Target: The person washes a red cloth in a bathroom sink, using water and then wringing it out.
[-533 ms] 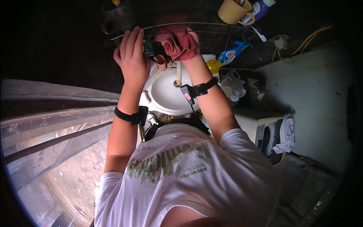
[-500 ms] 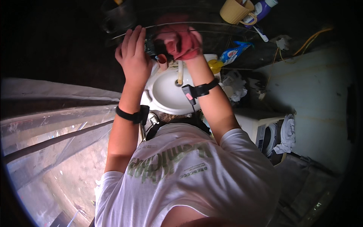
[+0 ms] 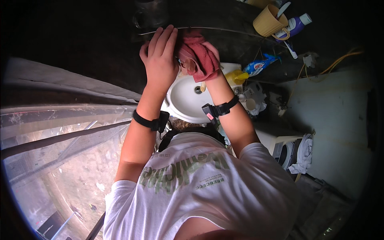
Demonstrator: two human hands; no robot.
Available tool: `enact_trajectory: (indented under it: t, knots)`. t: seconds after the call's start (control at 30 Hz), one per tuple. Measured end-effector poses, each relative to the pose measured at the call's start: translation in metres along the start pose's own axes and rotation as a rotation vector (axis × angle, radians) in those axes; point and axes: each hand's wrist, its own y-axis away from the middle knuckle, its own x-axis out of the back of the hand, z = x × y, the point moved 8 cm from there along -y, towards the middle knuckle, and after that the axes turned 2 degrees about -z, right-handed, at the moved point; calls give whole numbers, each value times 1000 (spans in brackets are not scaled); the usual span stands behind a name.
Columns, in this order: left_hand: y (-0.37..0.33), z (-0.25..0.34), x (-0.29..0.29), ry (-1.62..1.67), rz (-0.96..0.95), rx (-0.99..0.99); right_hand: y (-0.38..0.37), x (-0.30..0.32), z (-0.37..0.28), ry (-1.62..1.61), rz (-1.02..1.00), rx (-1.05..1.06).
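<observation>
My right hand (image 3: 215,52) is wrapped in a folded red cloth (image 3: 202,58) and closed on it, with most of its fingers hidden. The cloth hangs above the back of a white washbasin (image 3: 186,106). To its left, my left hand (image 3: 161,56) has its fingers stretched out and pointing away from me. Its fingertips come up to a thin bright edge (image 3: 224,29) on the dark surface ahead; whether they touch it I cannot tell. Both wrists wear black straps. A pale spout (image 3: 203,86) shows below the cloth, over the bowl.
A tan mug (image 3: 265,22) holding a brush stands at the far right, beside a purple bottle (image 3: 294,26) and a toothbrush (image 3: 292,50). A blue packet (image 3: 260,65) and a yellow object (image 3: 236,77) lie right of the basin. Translucent sheeting (image 3: 72,124) hangs at left.
The whole view has shifted, so the scene sits farther right. My right hand has drawn the cloth a little toward me, and its folds have changed. My left hand keeps its fingers stretched.
</observation>
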Motion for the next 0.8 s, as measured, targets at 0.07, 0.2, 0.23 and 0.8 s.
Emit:
enact_trajectory:
  t: [0.07,0.2,0.23,0.8]
  knots:
    - [-2,4,2,-8,-47,2,-4,-8,2,54,-85,24]
    - [-5,6,4,2,-34,-10,-27,-14,9,-72,-321,-106]
    - [-6,7,2,9,-33,-15,-17,-12,5,-66,-320,-100]
    - [25,36,-67,1027,-530,214,126,-81,-29,740,552,-213]
